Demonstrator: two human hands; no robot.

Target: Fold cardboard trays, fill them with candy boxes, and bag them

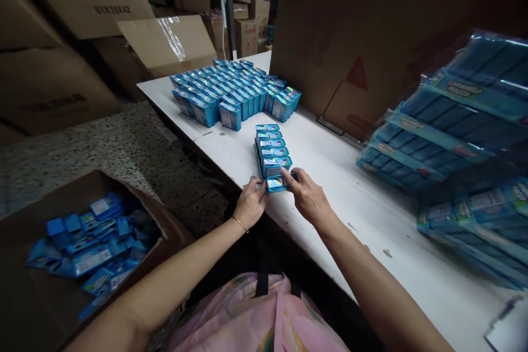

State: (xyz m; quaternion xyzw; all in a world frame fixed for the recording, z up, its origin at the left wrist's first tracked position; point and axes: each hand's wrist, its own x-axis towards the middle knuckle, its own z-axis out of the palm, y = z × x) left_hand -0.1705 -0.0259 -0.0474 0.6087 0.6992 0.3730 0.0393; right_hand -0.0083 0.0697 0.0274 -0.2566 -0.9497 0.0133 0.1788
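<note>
Both hands pinch one small blue box by the fingertips: left hand at its left end, right hand at its right. The box sits at the near end of a short row on the white surface.

Judged progress: a large block of boxes already stands farther back, while many loose packets remain in the carton at left.

Wrapped packs at right read roughly "CARAMELO MACIZO". Print on the boxes is illegible.
</note>
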